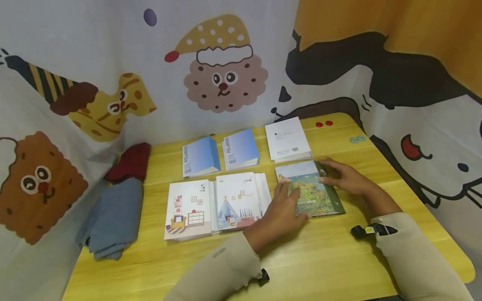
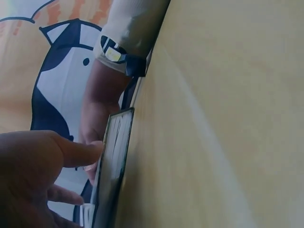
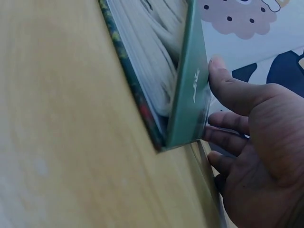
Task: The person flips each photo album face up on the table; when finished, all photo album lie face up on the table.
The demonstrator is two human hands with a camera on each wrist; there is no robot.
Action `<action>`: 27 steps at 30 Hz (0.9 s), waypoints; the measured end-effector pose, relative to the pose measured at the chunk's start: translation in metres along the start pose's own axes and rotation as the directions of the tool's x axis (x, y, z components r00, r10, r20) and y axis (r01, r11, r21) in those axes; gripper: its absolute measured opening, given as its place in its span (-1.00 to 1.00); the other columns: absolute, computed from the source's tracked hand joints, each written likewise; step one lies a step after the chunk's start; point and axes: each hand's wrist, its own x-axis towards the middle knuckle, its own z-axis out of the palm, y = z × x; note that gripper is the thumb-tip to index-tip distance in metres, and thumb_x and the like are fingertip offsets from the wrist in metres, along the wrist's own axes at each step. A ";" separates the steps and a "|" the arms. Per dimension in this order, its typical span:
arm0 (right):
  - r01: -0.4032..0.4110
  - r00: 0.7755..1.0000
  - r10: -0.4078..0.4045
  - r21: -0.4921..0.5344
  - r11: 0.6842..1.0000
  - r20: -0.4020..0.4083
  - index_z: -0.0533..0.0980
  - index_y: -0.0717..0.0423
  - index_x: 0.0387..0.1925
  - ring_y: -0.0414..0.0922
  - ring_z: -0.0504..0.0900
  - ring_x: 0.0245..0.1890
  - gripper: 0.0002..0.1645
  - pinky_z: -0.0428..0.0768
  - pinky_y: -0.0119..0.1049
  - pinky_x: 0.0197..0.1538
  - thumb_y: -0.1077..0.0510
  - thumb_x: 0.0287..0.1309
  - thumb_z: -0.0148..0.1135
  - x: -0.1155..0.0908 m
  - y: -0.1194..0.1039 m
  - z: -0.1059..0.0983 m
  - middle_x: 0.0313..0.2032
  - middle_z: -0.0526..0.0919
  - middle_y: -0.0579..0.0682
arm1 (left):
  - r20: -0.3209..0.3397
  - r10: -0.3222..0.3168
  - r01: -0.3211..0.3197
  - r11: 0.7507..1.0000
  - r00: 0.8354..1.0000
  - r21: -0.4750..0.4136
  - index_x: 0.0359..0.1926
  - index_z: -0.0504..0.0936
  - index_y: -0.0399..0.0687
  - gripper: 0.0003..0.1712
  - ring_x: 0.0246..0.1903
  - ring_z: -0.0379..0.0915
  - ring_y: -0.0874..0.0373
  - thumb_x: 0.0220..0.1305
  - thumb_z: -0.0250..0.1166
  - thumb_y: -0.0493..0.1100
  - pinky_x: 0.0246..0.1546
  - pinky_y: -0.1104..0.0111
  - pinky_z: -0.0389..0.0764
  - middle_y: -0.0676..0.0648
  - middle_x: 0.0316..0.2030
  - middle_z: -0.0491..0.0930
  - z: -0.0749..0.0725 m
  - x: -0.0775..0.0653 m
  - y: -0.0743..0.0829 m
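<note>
A photo album (image 1: 312, 190) with a painted landscape cover and a dark green spine strip lies on the yellow table beneath both hands. My left hand (image 1: 282, 209) rests on its left part, fingers spread over the cover and the thumb by the near edge. At the album's right side is my right hand (image 1: 344, 177), its fingertips at the far right corner and the green strip. In the right wrist view the green spine (image 3: 187, 95) stands beside the right thumb (image 3: 228, 85), with white page edges showing. The left wrist view shows the left thumb (image 2: 85, 154) against the album's edge.
Two white albums (image 1: 188, 209) with room drawings lie left of the left hand. Behind are two blue POLAROID albums (image 1: 201, 154) and a white book (image 1: 288, 138). Red buttons (image 1: 324, 124) and teal buttons (image 1: 357, 139) sit far right; blue cloth (image 1: 114, 217) and dark red cloth (image 1: 132, 163) lie left.
</note>
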 end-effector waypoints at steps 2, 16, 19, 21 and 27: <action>0.001 1.000 -0.001 -0.003 1.000 -0.002 0.23 0.17 0.68 0.55 -0.01 0.68 -0.04 0.10 0.68 0.52 -0.11 0.49 0.41 -0.001 0.000 0.000 0.71 0.03 0.42 | -0.015 0.004 -0.004 1.000 1.000 0.021 0.66 0.34 -0.05 -0.06 0.72 0.01 -0.22 0.48 0.39 0.28 0.48 0.12 0.60 -0.27 0.70 0.12 0.002 0.000 0.002; 0.021 0.999 -0.021 0.025 0.999 -0.031 0.27 0.29 0.64 0.52 0.17 0.63 -0.08 0.23 0.56 0.55 0.05 0.45 0.46 -0.002 -0.005 0.000 0.62 0.26 0.44 | -0.017 0.012 -0.012 1.000 1.000 0.028 0.64 0.34 -0.05 -0.07 0.75 -0.11 -0.21 0.46 0.42 0.27 0.47 0.20 0.60 -0.33 0.71 0.03 0.007 -0.003 0.004; 0.039 0.999 -0.037 0.059 0.997 -0.035 0.27 0.27 0.64 0.53 0.17 0.63 -0.07 0.25 0.55 0.55 0.06 0.44 0.47 -0.004 -0.008 -0.001 0.64 0.24 0.44 | -0.021 0.027 -0.027 1.000 0.999 0.001 0.64 0.33 -0.05 -0.09 0.75 -0.12 -0.21 0.48 0.41 0.24 0.49 0.18 0.58 -0.32 0.71 0.01 0.007 -0.005 0.002; 0.056 0.998 -0.052 0.089 0.994 -0.044 0.27 0.24 0.65 0.53 0.20 0.62 -0.07 0.30 0.52 0.54 0.06 0.44 0.47 -0.006 -0.010 -0.002 0.64 0.24 0.42 | -0.016 0.030 -0.031 0.999 0.999 -0.030 0.66 0.31 0.00 -0.10 0.76 -0.13 -0.20 0.50 0.39 0.22 0.50 0.14 0.57 -0.29 0.73 -0.02 0.007 -0.005 0.001; 0.186 0.981 -0.157 0.329 0.926 -0.112 0.23 0.17 0.67 0.03 0.68 0.38 -0.18 0.85 -0.02 0.08 0.28 0.52 0.32 -0.011 -0.010 -0.003 0.50 0.49 0.11 | 0.058 0.027 -0.013 0.975 0.998 -0.222 0.78 0.04 0.31 -0.07 0.78 -0.22 -0.19 0.60 0.29 0.17 0.58 -0.04 0.45 -0.18 0.80 -0.22 0.007 -0.007 0.001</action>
